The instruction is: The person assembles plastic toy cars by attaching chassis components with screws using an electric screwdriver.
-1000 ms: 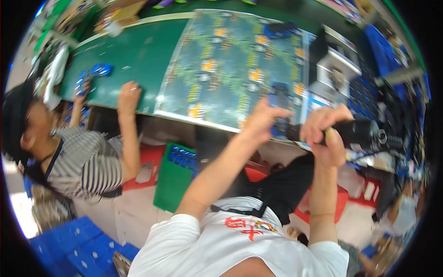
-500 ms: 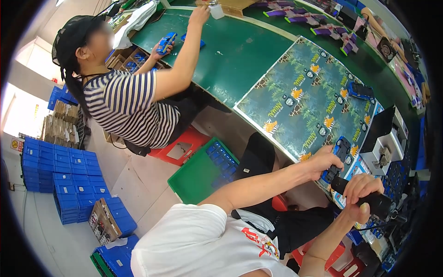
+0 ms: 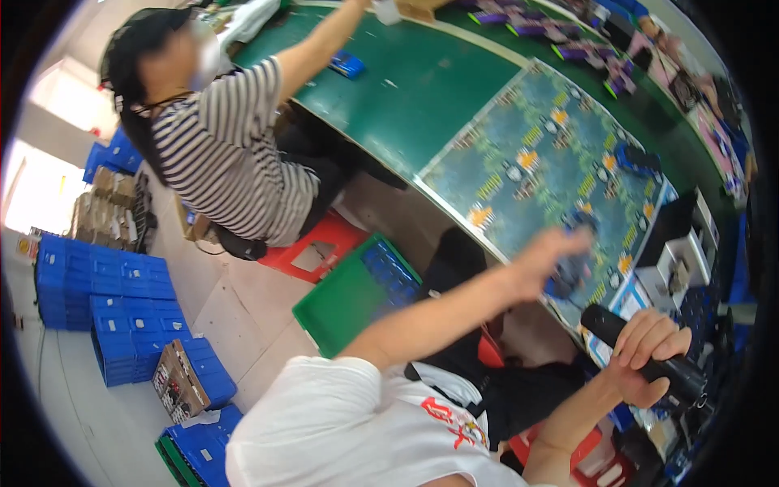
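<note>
Blurred blue-black toy car; black cylindrical tool slanted.

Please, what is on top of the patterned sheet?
A blue toy car lies near the far right corner of the sheet. The left hand holds a second, blurred car over the near edge. Whatever these cover cannot be seen.

Bright glare washes out the far left, motion blurs the left grip, and fisheye edges darken black.
</note>
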### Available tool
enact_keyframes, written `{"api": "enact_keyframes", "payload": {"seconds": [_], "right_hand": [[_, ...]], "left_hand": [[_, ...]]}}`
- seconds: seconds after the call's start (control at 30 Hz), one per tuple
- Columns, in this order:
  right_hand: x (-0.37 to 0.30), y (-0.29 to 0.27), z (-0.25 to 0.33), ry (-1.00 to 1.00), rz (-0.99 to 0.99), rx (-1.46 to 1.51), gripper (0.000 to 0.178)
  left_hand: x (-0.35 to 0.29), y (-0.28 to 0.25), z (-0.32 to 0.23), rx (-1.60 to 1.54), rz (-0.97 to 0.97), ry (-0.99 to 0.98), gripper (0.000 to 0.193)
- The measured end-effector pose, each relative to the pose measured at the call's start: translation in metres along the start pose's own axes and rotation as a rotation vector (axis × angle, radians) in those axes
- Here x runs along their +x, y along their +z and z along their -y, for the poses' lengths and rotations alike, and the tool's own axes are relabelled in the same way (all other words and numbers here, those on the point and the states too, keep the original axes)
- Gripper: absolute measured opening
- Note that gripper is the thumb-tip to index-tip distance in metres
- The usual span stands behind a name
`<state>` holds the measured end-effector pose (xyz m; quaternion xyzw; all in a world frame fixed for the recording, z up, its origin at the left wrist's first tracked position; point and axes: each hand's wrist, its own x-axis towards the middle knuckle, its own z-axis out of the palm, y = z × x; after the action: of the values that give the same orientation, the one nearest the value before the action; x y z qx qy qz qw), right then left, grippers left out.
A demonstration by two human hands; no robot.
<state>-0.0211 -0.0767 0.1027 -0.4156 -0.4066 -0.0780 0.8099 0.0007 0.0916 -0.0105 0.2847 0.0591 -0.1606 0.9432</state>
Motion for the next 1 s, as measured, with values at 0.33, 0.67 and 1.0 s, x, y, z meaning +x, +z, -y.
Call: {"api": "enact_keyframes", "payload": {"seconds": [0.33, 0.67, 1.0], "right_hand": [[-0.009, -0.025, -0.003, 0.089, -0.131, -0.201, 0.034], [-0.021, -0.04, -0.005, 0.142, -0.177, -0.321, 0.022], [-0.027, -0.057, -0.008, 0.175, -0.251, -0.406, 0.016]], "left_hand": [[-0.035, -0.062, -0.101, -0.001, 0.01, 0.248, 0.061], [-0.022, -0.073, -0.121, -0.035, 0.096, 0.162, 0.083], [0.011, -0.06, -0.144, 0.443, -0.086, 0.202, 0.095]]}}
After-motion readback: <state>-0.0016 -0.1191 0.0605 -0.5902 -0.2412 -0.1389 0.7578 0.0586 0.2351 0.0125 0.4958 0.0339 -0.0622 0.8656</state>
